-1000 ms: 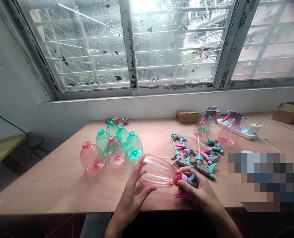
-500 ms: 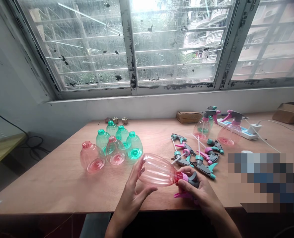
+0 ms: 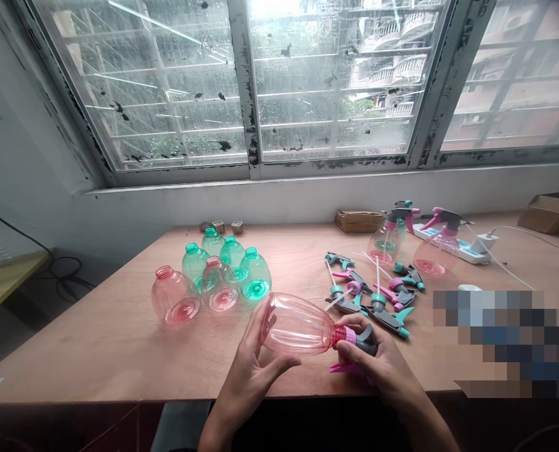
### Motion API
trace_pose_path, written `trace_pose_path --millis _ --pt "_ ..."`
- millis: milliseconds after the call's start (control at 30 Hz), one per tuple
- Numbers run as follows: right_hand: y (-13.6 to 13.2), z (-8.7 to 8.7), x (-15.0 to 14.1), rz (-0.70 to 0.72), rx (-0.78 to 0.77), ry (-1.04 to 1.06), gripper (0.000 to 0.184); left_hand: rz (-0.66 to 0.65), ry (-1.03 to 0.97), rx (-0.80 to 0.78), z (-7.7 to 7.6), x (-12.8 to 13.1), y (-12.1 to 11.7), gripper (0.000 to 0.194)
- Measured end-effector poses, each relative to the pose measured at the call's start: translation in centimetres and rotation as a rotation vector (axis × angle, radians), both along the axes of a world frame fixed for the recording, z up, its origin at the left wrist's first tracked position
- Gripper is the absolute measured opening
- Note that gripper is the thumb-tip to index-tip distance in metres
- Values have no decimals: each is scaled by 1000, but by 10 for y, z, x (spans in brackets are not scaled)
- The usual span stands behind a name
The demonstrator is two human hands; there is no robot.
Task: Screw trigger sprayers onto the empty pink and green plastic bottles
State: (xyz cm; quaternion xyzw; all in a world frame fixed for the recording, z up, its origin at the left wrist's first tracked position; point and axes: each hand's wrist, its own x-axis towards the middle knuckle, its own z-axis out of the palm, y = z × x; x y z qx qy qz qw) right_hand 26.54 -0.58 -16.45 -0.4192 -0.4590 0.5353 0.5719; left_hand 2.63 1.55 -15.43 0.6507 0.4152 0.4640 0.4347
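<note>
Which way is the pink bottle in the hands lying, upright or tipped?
Tipped: the pink bottle lies sideways between the hands, its neck toward the right hand.

The bottle (image 3: 298,323) at lower centre is clear pink, its spray head (image 3: 365,340) dark grey with a pink collar and trigger. Left of centre, four bottles (image 3: 255,275) are green and two (image 3: 176,296) pink. The window frame (image 3: 249,94) above is grey, mottled with black patches.

Bottles (image 3: 255,276) at left and spray heads (image 3: 389,320) at right are flanking an open tabletop (image 3: 298,257) lane; pixelation (image 3: 505,339) is possibly hiding obstacles near right.
</note>
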Motion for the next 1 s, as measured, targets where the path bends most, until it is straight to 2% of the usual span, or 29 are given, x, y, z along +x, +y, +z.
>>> trace_pose_path --millis 267,500,600,867,1000 --pt "2 -4 3 32 -6 44 42 -44 23 72 -1 0 -5 86" --pt "0 1 1 28 13 15 41 -37 -1 -15 -1 -2 -6 103" --pt "0 0 1 33 2 26 42 -38 2 -38 -4 -3 -4 101" --pt "2 -3 2 39 -16 74 44 -43 13 69 -2 0 -4 86" --pt "1 0 1 24 -8 51 42 -51 22 55 -3 -2 -4 95"
